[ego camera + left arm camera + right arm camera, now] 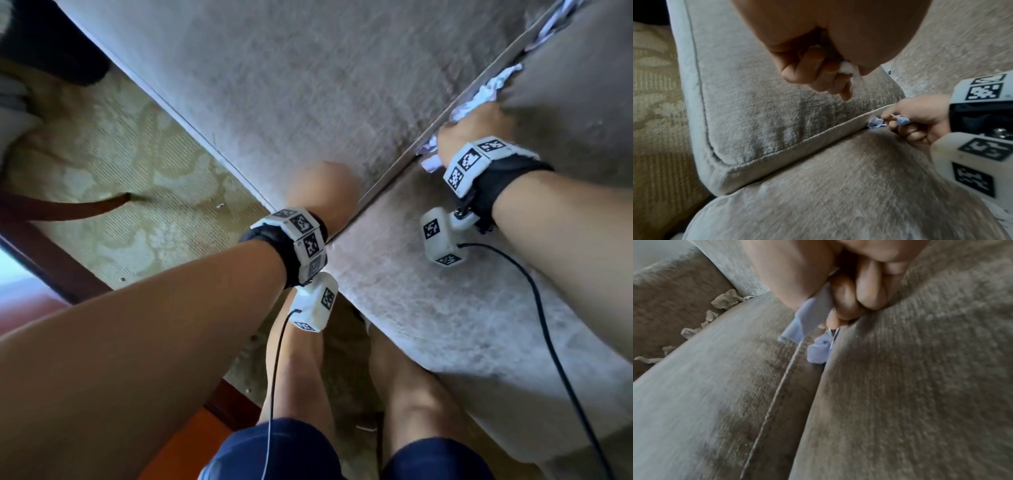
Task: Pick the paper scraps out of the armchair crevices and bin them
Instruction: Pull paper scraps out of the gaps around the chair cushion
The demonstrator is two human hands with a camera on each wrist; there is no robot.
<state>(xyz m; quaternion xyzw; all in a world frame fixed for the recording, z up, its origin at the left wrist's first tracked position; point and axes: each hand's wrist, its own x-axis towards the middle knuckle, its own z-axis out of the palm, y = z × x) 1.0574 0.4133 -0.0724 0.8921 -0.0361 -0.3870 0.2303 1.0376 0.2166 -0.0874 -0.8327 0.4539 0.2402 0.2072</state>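
The grey armchair's seat cushion [308,85] meets the armrest [462,308] along a diagonal crevice. White paper scraps [486,92] stick out of it, with more further up [555,20]. My right hand [476,125] is at the crevice, and its fingers [869,293] pinch a paper strip [813,316]. Another scrap [819,350] sits in the gap just below. My left hand [322,192] hovers near the crevice's front end, its fingers curled around a small white scrap [846,69]. Several more scraps [727,300] line the crevice on the cushion's far side.
Patterned beige carpet [120,164] lies left of the chair, with a dark wooden furniture leg [68,209] on it. My bare legs [404,394] stand against the chair front. Black cables [534,291] hang from both wrist cameras. No bin is in view.
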